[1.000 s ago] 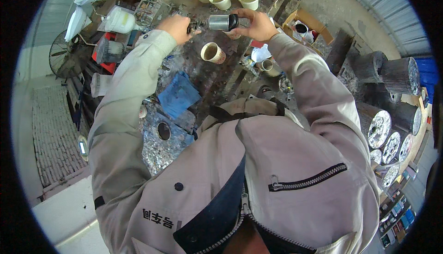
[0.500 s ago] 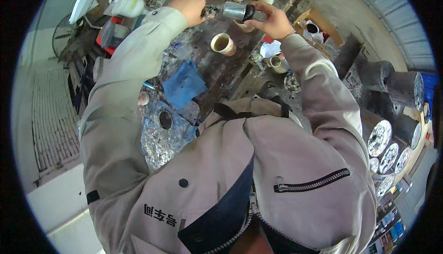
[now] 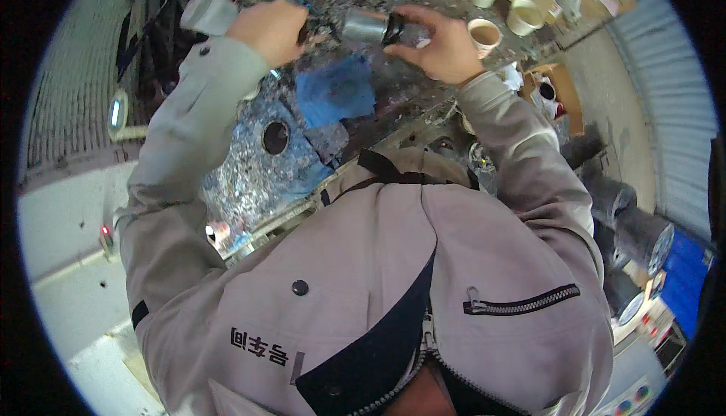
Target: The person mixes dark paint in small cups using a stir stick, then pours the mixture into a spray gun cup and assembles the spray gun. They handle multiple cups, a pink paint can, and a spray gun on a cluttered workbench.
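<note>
Above the far part of the workbench I hold what looks like a spray gun with a silver metal cup [image 3: 364,26], tilted onto its side. My left hand [image 3: 268,32] is closed round the gun's dark body, most of which the fingers hide. At the cup's other end, my right hand [image 3: 442,49] grips the black lid [image 3: 394,29] between thumb and fingers. Below the cup a blue cloth [image 3: 336,92] lies spread on the stained bench. A paper cup [image 3: 484,35] stands just right of my right hand.
More pale cups [image 3: 523,17] stand at the far right, by a piece of cardboard. An open cardboard box [image 3: 567,98] with things in it is farther right. Dark metal drums [image 3: 643,238] are at the right edge. A blue, paint-speckled sheet with a round hole [image 3: 276,138] covers the near left bench.
My view has turned leftward, so the cups and box appear farther right. Both hands still hold the spray gun and lid, now over the bench beyond the blue cloth.
</note>
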### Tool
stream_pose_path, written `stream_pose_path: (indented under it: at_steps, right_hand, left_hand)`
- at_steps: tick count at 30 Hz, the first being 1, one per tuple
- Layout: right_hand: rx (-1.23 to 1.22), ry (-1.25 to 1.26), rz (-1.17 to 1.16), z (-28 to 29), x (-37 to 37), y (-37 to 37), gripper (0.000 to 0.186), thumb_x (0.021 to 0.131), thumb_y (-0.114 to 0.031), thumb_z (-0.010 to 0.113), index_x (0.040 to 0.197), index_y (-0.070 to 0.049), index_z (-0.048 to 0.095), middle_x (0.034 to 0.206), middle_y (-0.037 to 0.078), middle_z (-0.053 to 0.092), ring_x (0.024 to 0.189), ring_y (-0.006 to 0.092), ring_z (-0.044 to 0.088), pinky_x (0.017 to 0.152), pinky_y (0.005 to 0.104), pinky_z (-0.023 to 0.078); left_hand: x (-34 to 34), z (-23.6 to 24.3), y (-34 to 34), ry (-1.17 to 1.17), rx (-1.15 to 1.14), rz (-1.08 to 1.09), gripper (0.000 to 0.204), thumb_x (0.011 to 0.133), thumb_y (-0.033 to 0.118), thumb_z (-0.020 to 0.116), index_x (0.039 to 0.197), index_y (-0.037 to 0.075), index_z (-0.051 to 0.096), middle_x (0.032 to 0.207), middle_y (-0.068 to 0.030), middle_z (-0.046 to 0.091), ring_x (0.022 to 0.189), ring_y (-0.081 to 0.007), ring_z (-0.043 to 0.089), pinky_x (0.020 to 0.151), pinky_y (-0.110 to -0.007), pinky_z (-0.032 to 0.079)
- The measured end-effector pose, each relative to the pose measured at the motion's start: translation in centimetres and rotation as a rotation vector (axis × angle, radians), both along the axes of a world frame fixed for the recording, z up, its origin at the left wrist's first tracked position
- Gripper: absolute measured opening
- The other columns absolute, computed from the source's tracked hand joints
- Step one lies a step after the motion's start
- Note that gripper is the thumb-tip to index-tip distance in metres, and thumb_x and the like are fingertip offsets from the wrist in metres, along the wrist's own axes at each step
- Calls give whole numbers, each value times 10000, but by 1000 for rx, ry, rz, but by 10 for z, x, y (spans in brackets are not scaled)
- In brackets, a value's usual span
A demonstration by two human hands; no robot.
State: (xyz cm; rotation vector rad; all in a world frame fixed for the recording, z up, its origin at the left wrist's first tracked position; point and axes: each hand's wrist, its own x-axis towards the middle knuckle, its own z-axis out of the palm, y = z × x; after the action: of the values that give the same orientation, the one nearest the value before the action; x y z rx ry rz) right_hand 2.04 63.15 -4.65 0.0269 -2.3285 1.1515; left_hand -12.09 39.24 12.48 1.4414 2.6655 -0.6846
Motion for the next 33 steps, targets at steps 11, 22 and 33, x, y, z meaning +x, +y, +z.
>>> stream_pose_path:
  at_steps: [11, 22, 33]
  right_hand:
    - [200, -313, 590, -41, -81, -130, 684, 786, -442, 880, 1359, -112, 704, 1235, 182, 755, 1096, 398, 722, 963, 504, 579]
    - [489, -370, 599, -28, -114, -114, 669, 796, -446, 854, 1345, -104, 683, 1162, 184, 753, 1049, 402, 725, 936, 511, 589]
    - [954, -353, 636, -20, -102, -110, 648, 905, -468, 730, 1449, -127, 640, 1228, 121, 680, 1063, 374, 704, 903, 495, 588]
  left_hand:
    - [41, -71, -152, -176, -30, 536, 234, 891, 203, 740, 1067, 54, 774, 1070, -199, 766, 1013, -405, 754, 851, -504, 623]
    - [49, -93, -181, -210, -6, 584, 209, 885, 189, 724, 1039, 56, 774, 1074, -207, 764, 1006, -410, 755, 854, -520, 630]
    - [49, -80, -173, -198, 15, 574, 194, 867, 159, 728, 1028, 66, 782, 1048, -189, 767, 1000, -399, 760, 828, -508, 639]
